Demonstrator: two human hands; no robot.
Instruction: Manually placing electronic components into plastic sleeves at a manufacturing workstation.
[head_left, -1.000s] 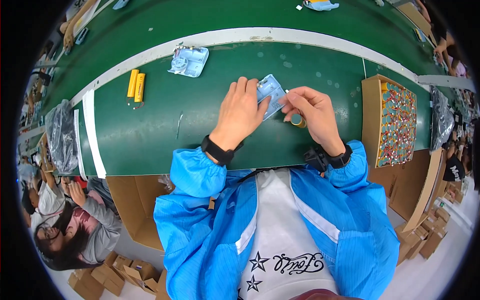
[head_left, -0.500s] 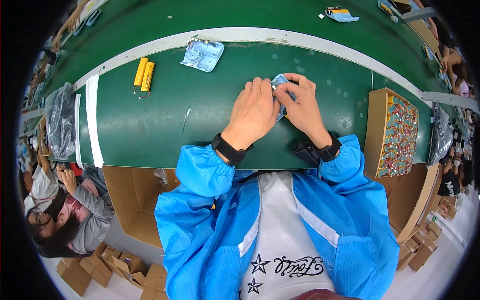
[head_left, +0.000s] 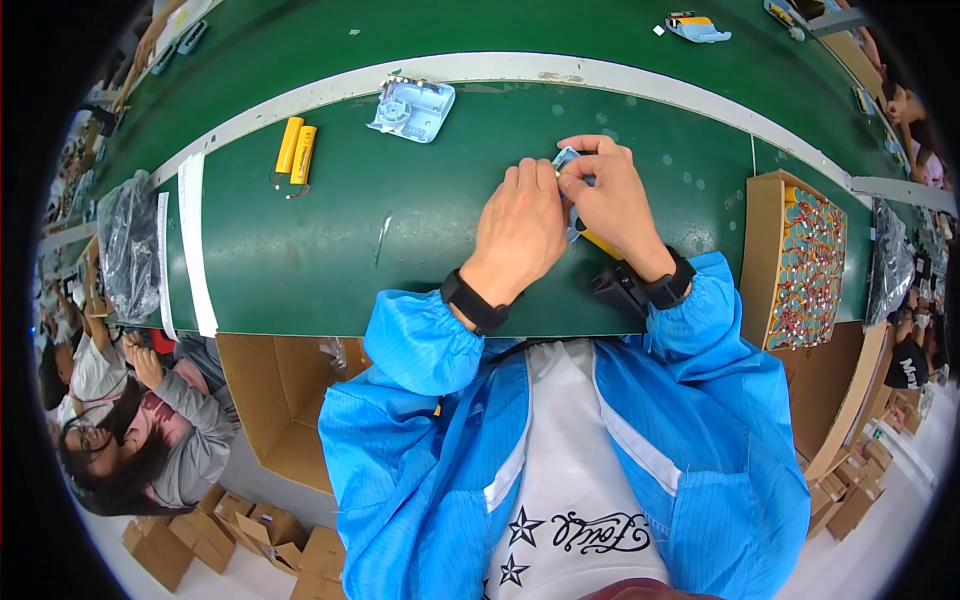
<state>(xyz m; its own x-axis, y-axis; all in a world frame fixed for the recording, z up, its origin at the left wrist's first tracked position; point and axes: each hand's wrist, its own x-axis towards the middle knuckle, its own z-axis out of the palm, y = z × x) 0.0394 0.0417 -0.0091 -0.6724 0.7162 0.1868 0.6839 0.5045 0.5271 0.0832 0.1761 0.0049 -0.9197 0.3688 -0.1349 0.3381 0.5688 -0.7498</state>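
Observation:
A light-blue plastic housing [head_left: 567, 157] is between my two hands above the green bench, mostly covered by fingers. My left hand [head_left: 518, 225] is closed on its left side, back of the hand upward. On the right, my right hand [head_left: 612, 192] pinches at the housing's upper part with thumb and index finger; any small part there is hidden. A yellow battery [head_left: 598, 242] shows below the right palm. Farther off to the left lies another blue housing half [head_left: 428, 112], its open side up with a round fitting inside. Left of that rests a pair of yellow batteries [head_left: 303, 155] with thin wires.
At the right stands a cardboard box [head_left: 762, 262] packed with wired batteries. A white strip [head_left: 192, 240] lies along the bench's left side, beside a plastic bag [head_left: 130, 245]. Beyond the pale rail [head_left: 500, 66], a housing with a yellow battery [head_left: 697, 28] sits. A person [head_left: 150, 430] is at lower left.
The whole view has shifted slightly. My hands stay together at the housing, and more of the yellow battery shows under my right hand.

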